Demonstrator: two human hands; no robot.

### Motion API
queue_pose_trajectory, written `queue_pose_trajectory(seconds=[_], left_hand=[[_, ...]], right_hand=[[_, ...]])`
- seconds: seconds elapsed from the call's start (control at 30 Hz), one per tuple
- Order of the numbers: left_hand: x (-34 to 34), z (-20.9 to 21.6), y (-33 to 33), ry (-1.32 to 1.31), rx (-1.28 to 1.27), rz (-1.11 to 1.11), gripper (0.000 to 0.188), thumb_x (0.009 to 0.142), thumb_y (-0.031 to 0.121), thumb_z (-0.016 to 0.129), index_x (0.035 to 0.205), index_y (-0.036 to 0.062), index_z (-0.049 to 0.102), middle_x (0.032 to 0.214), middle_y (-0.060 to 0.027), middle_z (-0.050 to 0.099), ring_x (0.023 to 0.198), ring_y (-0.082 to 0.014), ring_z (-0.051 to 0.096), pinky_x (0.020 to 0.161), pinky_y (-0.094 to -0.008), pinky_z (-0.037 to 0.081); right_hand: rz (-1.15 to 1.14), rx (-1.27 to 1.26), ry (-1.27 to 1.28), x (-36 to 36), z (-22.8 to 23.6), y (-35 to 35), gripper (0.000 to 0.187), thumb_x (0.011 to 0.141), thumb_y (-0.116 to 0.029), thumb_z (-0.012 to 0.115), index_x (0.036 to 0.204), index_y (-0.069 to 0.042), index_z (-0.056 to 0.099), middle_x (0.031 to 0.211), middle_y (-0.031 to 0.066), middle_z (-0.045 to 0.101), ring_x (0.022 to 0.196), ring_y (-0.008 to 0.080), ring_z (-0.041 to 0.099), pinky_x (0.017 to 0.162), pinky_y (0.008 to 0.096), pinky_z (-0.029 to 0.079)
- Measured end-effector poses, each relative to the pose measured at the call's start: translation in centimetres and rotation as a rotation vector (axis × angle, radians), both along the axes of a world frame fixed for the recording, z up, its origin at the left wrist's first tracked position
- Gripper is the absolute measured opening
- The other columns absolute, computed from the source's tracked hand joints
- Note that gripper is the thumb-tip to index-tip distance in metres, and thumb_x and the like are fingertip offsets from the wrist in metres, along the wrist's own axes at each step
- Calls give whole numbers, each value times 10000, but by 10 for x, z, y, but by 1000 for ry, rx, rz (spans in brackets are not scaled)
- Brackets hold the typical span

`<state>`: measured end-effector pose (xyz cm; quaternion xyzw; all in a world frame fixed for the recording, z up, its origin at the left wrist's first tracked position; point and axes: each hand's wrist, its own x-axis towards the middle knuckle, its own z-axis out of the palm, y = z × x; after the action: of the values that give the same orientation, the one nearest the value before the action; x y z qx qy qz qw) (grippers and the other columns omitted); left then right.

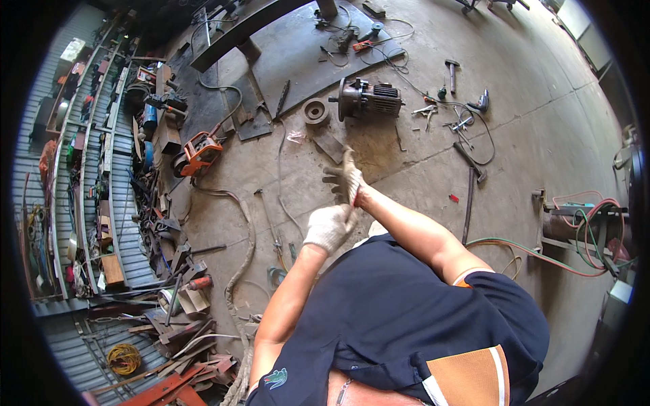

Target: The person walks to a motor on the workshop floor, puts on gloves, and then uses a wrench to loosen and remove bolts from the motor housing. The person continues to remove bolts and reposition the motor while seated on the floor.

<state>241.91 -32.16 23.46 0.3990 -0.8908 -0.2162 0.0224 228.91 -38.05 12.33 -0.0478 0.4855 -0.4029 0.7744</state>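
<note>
1. Two gloved hands meet in front of the shirt: the left hand (328,227) looks closed at the cuff (356,199) of the right glove (353,178), though its exact pinch is too small to make out.
2. The right hand (344,180) grasps nothing; its fingers are spread inside that glove.
3. Seen from the left hand, the right glove lies just ahead and slightly to the right. Its long axis slants from the cuff, nearer the body, forward and left to the fingertips. I judge this slant to be the relation that matters, with the left hand the nearer one to the cuff.
4. Beyond the fingertips, a flat metal piece (328,146) lies on the floor (420,183).
5. Farther ahead are a round metal ring (315,112) and, to its right, a dark finned motor (372,100).
</note>
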Motion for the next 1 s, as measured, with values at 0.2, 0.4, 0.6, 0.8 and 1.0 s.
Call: queue_pose_trajectory(seconds=[0.2,0.4,0.6,0.8,1.0], left_hand=[[5,22,-28,171,-161,417,349,913,392,687,1019,59,687,924,-190,720,850,-392,701,778,-465,552],[18,7,-42,-57,38,339,406,857,389,718,1041,27,694,1017,-228,712,961,-406,683,862,-465,532],[32,5,-39,77,400,481,379,896,336,706,1011,-25,715,838,-164,727,799,-263,696,741,-402,536],[39,8,-36,202,774,577,317,943,305,697,973,-10,721,651,-30,609,532,-106,522,506,-287,419],[27,-17,-22,237,258,465,320,898,318,777,1007,28,698,760,-30,636,652,-122,559,615,-278,467]], right_hand=[[122,-504,219,41,3,15,770,933,-570,665,1483,-64,483,1329,122,625,1204,232,585,1050,383,449],[655,-928,1044,53,1,29,737,849,-456,695,1467,-104,502,1498,209,502,1390,374,462,1132,510,365],[909,-832,1238,50,30,28,893,825,-652,625,1540,-156,423,1633,197,352,1514,414,302,1201,645,211],[949,-920,1298,42,36,36,903,816,-568,678,1580,-203,366,1612,218,350,1487,470,309,1177,666,232],[715,-1013,1144,48,-13,26,367,799,-405,705,1067,-154,691,1092,147,708,1036,356,678,842,475,533]])
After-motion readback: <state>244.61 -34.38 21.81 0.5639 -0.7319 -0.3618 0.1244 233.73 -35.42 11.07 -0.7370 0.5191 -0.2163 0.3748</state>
